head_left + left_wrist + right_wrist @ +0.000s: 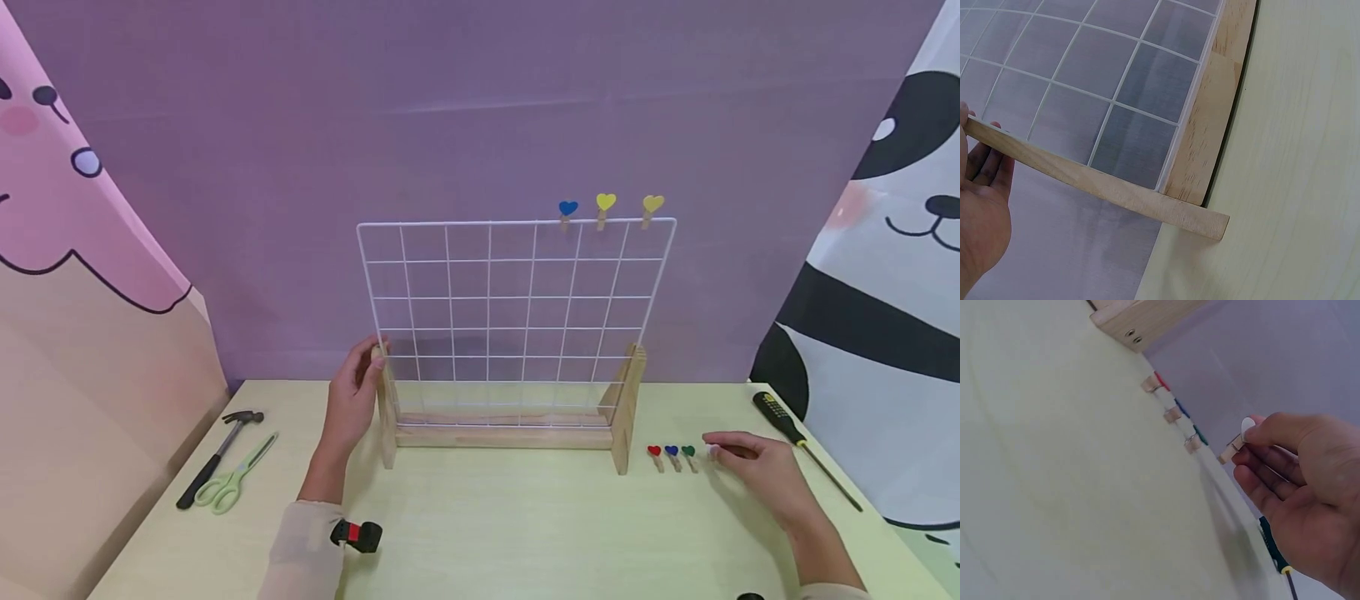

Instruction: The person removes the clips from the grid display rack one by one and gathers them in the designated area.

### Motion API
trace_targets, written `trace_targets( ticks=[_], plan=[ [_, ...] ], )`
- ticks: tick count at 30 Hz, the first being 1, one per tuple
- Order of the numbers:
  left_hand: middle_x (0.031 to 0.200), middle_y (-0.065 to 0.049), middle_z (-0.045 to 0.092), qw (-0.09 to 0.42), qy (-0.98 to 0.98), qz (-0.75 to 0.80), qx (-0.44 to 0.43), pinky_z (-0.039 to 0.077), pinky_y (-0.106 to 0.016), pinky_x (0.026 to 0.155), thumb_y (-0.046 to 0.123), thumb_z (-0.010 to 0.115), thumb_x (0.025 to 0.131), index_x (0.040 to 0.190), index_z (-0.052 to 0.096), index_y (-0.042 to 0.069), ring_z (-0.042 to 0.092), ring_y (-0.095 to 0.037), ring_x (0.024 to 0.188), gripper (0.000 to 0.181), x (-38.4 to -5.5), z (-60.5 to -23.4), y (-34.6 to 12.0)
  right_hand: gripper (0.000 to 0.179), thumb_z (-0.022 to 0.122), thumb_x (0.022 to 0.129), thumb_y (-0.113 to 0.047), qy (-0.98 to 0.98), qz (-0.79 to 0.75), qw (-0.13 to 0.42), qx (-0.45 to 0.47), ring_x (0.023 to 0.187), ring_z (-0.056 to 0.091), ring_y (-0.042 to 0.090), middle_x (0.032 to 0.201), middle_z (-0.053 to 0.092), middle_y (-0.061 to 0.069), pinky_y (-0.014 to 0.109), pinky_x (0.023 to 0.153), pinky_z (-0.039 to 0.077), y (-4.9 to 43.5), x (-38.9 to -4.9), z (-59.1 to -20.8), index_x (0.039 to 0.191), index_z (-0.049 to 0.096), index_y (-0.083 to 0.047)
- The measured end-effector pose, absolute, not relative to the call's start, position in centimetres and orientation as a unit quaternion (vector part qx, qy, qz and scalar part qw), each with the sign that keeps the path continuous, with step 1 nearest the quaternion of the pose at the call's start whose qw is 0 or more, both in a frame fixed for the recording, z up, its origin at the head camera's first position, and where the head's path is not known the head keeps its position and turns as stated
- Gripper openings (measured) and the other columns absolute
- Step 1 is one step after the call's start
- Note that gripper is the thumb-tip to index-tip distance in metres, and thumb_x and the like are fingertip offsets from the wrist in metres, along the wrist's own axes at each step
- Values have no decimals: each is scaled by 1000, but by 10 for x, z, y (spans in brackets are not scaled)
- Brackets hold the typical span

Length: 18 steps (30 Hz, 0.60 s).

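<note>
My left hand grips the left wooden upright of a stand, with fingers behind it and thumb in front. The stand holds a white wire grid upright. On the grid's top wire, towards the right, sit mini clothespins with a blue heart, a yellow heart and another yellow heart. Between thumb and fingertips, my right hand pinches a mini clothespin with a white heart. Beside it on the table lie clothespins with a red heart, a blue heart and a green heart.
On the left of the table lie a hammer and pale green scissors. A black and yellow screwdriver lies at the right edge, beyond my right hand. A purple backdrop stands behind the grid.
</note>
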<state>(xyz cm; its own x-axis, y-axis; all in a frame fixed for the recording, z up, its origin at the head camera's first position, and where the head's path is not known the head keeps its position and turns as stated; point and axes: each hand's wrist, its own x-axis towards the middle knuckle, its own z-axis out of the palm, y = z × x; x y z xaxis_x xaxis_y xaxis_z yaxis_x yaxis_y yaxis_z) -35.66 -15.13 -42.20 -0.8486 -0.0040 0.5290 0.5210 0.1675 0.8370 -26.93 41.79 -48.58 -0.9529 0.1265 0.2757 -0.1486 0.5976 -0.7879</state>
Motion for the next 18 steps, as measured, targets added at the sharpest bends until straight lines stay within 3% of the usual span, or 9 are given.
trace_targets(
  ticks=[8, 18],
  plan=[
    [141, -23, 62, 225, -730, -618, -185, 45, -6, 95, 17, 54, 109, 146, 54, 9, 59, -28, 130, 38, -365, -431, -154, 31, 71, 97, -9, -893, 427, 145, 4, 89, 60, -20, 97, 71, -29, 8, 72, 52, 422, -271, -494, 122, 70, 9],
    [141, -26, 61, 210, -738, -618, -170, 44, -6, 92, 10, 51, 109, 146, 51, 0, 56, -38, 133, 39, -353, -419, -149, 34, 72, 96, -7, -895, 421, 144, -12, 87, 60, -17, 100, 71, -25, 8, 72, 52, 425, -273, -505, 127, 68, 7]
  ],
)
